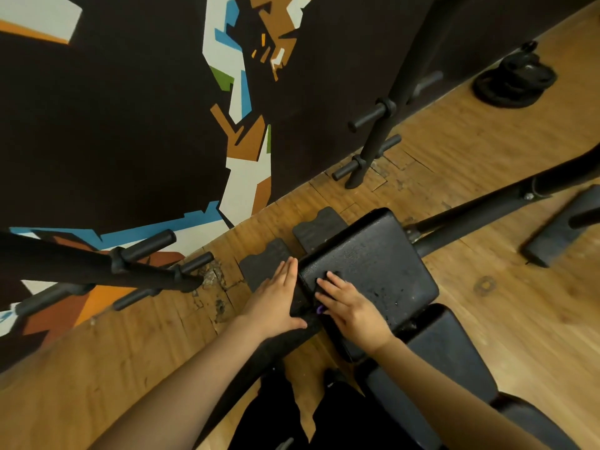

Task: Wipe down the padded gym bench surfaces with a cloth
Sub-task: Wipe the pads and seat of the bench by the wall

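The black padded bench [380, 264] runs from the lower right toward the wall, and droplets dot its top pad. My right hand [352, 311] lies flat, fingers spread, on a dark cloth [311, 315] at the pad's left edge; a small purple tag shows by the thumb. My left hand [276, 297] is flat with straight fingers against the left side of the pad, over the hanging part of the cloth. A second bench pad [444, 349] lies nearer to me.
Black rack uprights with pegs stand at the left [107, 264] and at the back [383, 125]. Weight plates [516, 79] lie on the wooden floor at the far right. Dark rubber mats [266, 261] lie beside the bench. A painted wall is close ahead.
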### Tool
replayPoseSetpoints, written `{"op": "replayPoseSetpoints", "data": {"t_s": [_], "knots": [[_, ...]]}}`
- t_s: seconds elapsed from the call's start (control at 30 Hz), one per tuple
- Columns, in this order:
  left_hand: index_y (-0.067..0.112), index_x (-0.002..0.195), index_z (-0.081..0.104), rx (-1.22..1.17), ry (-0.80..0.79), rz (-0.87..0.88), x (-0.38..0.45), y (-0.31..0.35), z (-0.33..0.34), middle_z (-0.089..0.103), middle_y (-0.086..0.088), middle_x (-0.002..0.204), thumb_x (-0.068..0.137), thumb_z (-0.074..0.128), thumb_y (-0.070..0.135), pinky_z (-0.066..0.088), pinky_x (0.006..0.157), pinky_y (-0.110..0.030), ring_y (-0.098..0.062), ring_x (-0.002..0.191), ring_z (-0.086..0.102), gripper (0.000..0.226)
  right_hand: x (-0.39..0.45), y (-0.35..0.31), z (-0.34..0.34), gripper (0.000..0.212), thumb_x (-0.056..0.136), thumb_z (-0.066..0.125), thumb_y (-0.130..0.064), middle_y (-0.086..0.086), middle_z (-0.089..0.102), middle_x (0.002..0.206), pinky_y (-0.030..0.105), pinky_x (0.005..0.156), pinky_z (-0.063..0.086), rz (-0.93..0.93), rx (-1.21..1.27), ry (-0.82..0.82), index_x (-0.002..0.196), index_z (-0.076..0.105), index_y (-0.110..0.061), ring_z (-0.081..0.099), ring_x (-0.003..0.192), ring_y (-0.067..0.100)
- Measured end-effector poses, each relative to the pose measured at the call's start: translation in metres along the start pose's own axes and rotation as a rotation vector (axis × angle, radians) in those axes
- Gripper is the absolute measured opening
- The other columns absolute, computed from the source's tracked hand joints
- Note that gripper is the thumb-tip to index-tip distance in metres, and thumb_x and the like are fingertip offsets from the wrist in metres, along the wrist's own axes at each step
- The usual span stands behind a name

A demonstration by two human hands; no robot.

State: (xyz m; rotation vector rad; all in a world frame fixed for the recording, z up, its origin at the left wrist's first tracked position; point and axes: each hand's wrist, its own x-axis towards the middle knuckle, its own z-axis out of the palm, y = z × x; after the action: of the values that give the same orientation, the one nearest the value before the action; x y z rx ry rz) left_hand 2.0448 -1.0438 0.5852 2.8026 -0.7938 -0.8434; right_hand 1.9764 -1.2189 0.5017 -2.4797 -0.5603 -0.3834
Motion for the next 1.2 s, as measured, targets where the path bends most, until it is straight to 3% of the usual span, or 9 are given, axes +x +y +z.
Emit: {"op": "replayPoseSetpoints", "data": {"t_s": [0.13,0.27,0.47,0.6,0.77,0.9,1.0,1.1,1.2], "knots": [[0.011,0.148,-0.020,0.012,0.011,0.003,-0.003,0.001,-0.002,-0.016,-0.002,0.159,0.079,0.070,0.049,0.012,0.119,-0.037,-0.016,0.146,-0.012,0.120,-0.010,0.041,-0.022,0.032,0.098,0.043,-0.023,0.014,0.056,0.128,0.037,0.107,0.036,0.026,-0.035,0.052,0.111,0.066,-0.004,0.041,0.129,0.030],[0.010,0.148,-0.021,-0.021,0.010,0.005,-0.003,0.002,-0.001,-0.018,-0.002,0.159,0.079,0.070,0.050,0.012,0.119,-0.037,-0.016,0.146,-0.012,0.121,-0.028,0.091,-0.062,0.026,0.084,0.060,0.000,0.022,0.056,0.126,0.057,0.097,0.041,0.452,-0.078,0.189,0.110,0.065,0.002,0.039,0.126,0.035],[0.011,0.147,-0.023,-0.023,0.007,0.007,-0.002,0.002,-0.001,-0.020,-0.002,0.158,0.080,0.070,0.049,0.009,0.120,-0.036,-0.016,0.145,-0.014,0.121,-0.021,0.080,-0.066,0.033,0.078,0.068,0.005,0.020,0.057,0.126,0.054,0.100,0.039,0.567,-0.073,0.241,0.111,0.065,0.003,0.038,0.127,0.032],[0.010,0.147,-0.023,-0.004,-0.001,-0.001,-0.003,0.003,0.000,-0.019,-0.003,0.158,0.079,0.071,0.048,0.010,0.119,-0.037,-0.017,0.146,-0.013,0.122,-0.006,0.021,-0.036,0.024,0.088,0.056,-0.012,0.017,0.060,0.122,0.031,0.111,0.029,0.234,-0.040,0.221,0.105,0.068,0.000,0.041,0.128,0.028],[0.010,0.147,-0.022,0.005,0.016,-0.014,-0.003,0.005,0.000,-0.017,-0.004,0.159,0.079,0.073,0.042,0.012,0.117,-0.036,-0.017,0.146,-0.012,0.122,-0.012,0.000,0.004,0.030,0.091,0.048,-0.020,0.010,0.059,0.127,0.046,0.099,0.043,-0.039,0.009,0.001,0.109,0.067,-0.005,0.046,0.126,0.032],[0.011,0.146,-0.024,0.017,0.009,-0.017,-0.002,0.005,0.000,-0.019,-0.003,0.158,0.078,0.074,0.042,0.012,0.117,-0.035,-0.017,0.145,-0.013,0.124,-0.022,0.038,-0.011,0.029,0.094,0.049,-0.020,0.010,0.053,0.134,0.041,0.106,0.036,-0.118,0.000,-0.049,0.118,0.062,-0.008,0.036,0.134,0.027],[0.011,0.146,-0.025,0.019,0.000,-0.019,-0.002,0.004,0.000,-0.022,-0.002,0.157,0.078,0.074,0.042,0.011,0.117,-0.035,-0.016,0.145,-0.015,0.124,-0.033,0.078,-0.041,0.023,0.096,0.048,-0.013,0.017,0.055,0.128,0.031,0.113,0.026,0.077,-0.079,0.093,0.115,0.059,-0.006,0.024,0.140,0.018],[0.010,0.145,-0.026,0.010,0.005,-0.014,-0.002,0.005,0.001,-0.022,-0.003,0.157,0.078,0.073,0.043,0.010,0.117,-0.035,-0.017,0.145,-0.014,0.124,-0.045,0.104,-0.062,0.035,0.078,0.068,0.007,0.022,0.055,0.127,0.053,0.098,0.043,0.452,-0.114,0.204,0.112,0.065,0.001,0.040,0.128,0.034],[0.010,0.145,-0.027,-0.005,0.018,-0.007,-0.002,0.005,0.001,-0.021,-0.003,0.157,0.079,0.073,0.043,0.011,0.118,-0.034,-0.016,0.145,-0.014,0.124,-0.042,0.094,-0.062,0.035,0.076,0.069,0.007,0.022,0.056,0.126,0.055,0.096,0.042,0.559,-0.113,0.241,0.110,0.065,0.004,0.037,0.126,0.035]]}}
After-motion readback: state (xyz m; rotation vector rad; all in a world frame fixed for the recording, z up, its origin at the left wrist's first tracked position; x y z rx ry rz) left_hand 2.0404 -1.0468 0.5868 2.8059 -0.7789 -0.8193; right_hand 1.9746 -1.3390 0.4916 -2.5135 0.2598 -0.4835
